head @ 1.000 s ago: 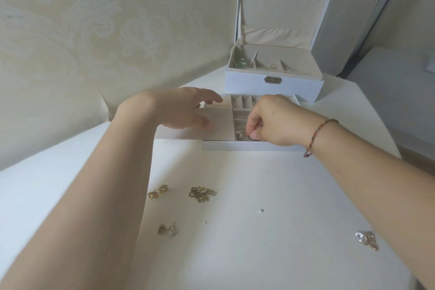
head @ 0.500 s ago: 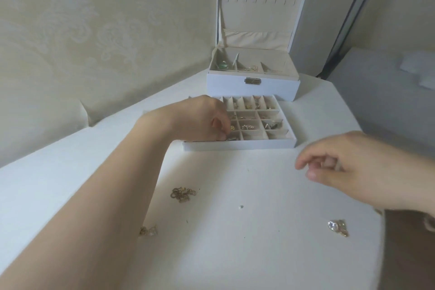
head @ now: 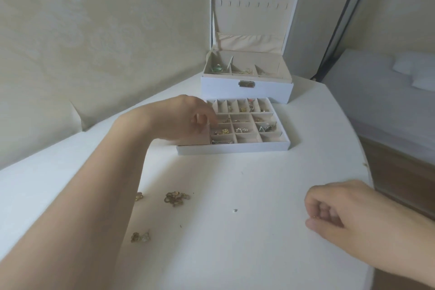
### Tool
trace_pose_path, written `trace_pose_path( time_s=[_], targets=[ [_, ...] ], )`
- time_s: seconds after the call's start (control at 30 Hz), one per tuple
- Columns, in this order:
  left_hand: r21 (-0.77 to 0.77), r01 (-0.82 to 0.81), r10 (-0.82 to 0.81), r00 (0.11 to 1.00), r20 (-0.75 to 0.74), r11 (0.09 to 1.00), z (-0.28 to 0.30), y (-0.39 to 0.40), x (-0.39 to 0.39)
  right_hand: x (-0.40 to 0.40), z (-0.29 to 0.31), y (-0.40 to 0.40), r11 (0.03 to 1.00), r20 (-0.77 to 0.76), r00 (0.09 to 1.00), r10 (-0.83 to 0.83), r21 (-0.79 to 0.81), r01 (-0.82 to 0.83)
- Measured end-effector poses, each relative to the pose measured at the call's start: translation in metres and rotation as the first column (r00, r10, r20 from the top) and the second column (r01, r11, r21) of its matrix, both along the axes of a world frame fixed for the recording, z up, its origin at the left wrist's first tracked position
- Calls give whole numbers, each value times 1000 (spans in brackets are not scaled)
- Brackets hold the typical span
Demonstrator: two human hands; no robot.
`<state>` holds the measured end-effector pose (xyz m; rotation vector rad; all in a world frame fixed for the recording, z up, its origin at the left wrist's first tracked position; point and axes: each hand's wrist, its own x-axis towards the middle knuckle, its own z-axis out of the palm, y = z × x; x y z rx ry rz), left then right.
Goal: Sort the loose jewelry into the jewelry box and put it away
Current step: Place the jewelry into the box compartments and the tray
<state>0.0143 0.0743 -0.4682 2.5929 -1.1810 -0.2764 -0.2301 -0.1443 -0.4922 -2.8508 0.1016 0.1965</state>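
The white jewelry box (head: 247, 92) stands open at the back of the table, with a few pieces in its base. In front of it lies its divided tray (head: 233, 148), several cells holding jewelry. My left hand (head: 186, 117) hovers over the tray's left end, fingers loosely curled and holding nothing I can see. My right hand (head: 341, 209) rests low on the table at the right, thumb and fingers pinched around a small gold piece that is mostly hidden. Loose on the table are a gold cluster (head: 176, 198), a small gold piece (head: 138, 196), a pair of earrings (head: 140, 237) and a tiny stone (head: 235, 210).
The white table (head: 235, 261) has a curved right edge close to my right hand. Past that edge are a wooden floor and a bed (head: 388, 92). A wallpapered wall runs along the left and back.
My right hand left the tray, swung right and came down onto the piece at the table's right edge, which it now covers. My left hand moved to the tray's left cells and has lifted slightly.
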Motion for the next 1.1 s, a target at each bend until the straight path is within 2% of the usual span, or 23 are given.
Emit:
trace_pose_path(
  time_s=[0.1, 0.2, 0.23, 0.37, 0.53, 0.87, 0.93, 0.97, 1.03, 1.1],
  targets=[
    [31, -31, 31, 1000, -4, 999, -2, 5, 7, 26, 10, -5, 977, 133, 990, -48, 213, 18],
    [86, -40, 40, 999, 0, 996, -3, 5, 10, 67, 13, -7, 879, 298, 938, -178, 477, 15],
    [100, -38, 37, 999, 8, 994, -4, 4, 11, 83, 9, -6, 857, 335, 915, -224, 515, 21],
    [102, -27, 27, 1000, 9, 994, -3, 4, 10, 129, -17, 5, 908, 471, 838, -275, 413, 66],
    [42, -46, 48, 998, -39, 998, -4, 8, 13, 141, -40, 21, 985, 616, 778, -123, 175, 17],
    [52, -49, 51, 997, -49, 997, -4, 9, 16, 132, -43, 15, 992, 687, 722, -80, 127, -11],
    [36, -61, 63, 996, -56, 997, -4, 11, 18, 127, -34, 23, 997, 737, 676, -6, 55, -52],
    [30, -69, 71, 996, -62, 997, -4, 12, 18, 123, -29, 31, 992, 746, 662, 71, 16, -124],
    [26, -83, 85, 994, -69, 996, -4, 14, 20, 113, -18, 56, 947, 635, 732, 247, 3, -322],
    [27, -85, 87, 994, -68, 996, -4, 16, 20, 103, -12, 82, 906, 379, 847, 372, 48, -419]
  ],
)
